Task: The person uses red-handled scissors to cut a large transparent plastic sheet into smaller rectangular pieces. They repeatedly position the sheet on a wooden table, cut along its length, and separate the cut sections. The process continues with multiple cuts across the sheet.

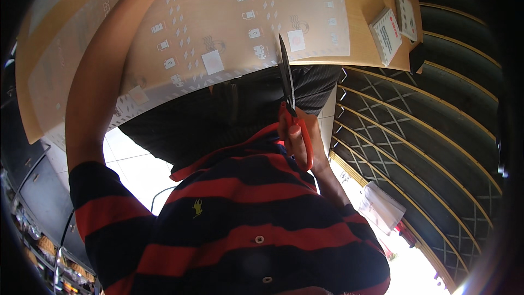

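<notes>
My right hand (pixel 297 136) grips the red handles of a pair of scissors (pixel 287 76) just above my striped shirt. The dark blades point away from me and look nearly closed. Their tip lies over the near edge of a large translucent sheet (pixel 234 16) printed with several small white labels. The sheet is spread on a wooden table (pixel 368 49) and hangs over its front edge. My left forearm (pixel 103 76) reaches up across the sheet's left part and leaves the picture at the top, so that hand is not visible.
Two small white boxes (pixel 386 35) (pixel 406 13) lie on the table's right end, with a dark object (pixel 417 57) at its edge. To the right stands a dark lattice metal bench (pixel 431 131). A white plastic bag (pixel 382 205) lies on the pale tiled floor (pixel 136 169).
</notes>
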A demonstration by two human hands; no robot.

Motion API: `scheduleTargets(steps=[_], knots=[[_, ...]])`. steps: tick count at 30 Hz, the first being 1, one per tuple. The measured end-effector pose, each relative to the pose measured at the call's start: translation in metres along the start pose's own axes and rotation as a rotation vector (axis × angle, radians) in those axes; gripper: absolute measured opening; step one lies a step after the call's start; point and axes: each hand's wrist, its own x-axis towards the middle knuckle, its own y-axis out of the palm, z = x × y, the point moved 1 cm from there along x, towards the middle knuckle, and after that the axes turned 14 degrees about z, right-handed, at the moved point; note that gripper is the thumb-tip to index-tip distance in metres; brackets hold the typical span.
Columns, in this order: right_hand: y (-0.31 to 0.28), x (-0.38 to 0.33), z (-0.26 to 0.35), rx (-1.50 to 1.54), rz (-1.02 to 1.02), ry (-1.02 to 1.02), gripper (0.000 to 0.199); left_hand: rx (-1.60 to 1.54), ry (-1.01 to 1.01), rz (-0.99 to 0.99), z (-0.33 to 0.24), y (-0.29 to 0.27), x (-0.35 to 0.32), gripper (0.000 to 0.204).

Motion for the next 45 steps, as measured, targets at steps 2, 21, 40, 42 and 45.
scheduleTargets(steps=[2,21,40,42,45], knots=[[0.003,0.000,-0.003,0.014,-0.012,0.004,0.067,0.013,-0.009,0.001,-0.001,0.000,0.000,0.012],[-0.008,0.020,0.006,-0.016,-0.021,-0.037,0.067,-0.031,0.032,-0.007,0.000,0.000,-0.001,0.014],[-0.003,0.030,0.017,-0.039,-0.100,0.039,0.065,-0.105,-0.010,0.000,0.003,0.004,0.001,0.012],[-0.006,0.036,0.024,-0.034,-0.078,0.049,0.066,-0.124,0.017,-0.017,-0.001,0.000,-0.003,0.012],[-0.008,0.041,0.026,-0.057,-0.083,0.043,0.068,-0.077,-0.020,-0.013,-0.002,-0.003,-0.004,0.012]])
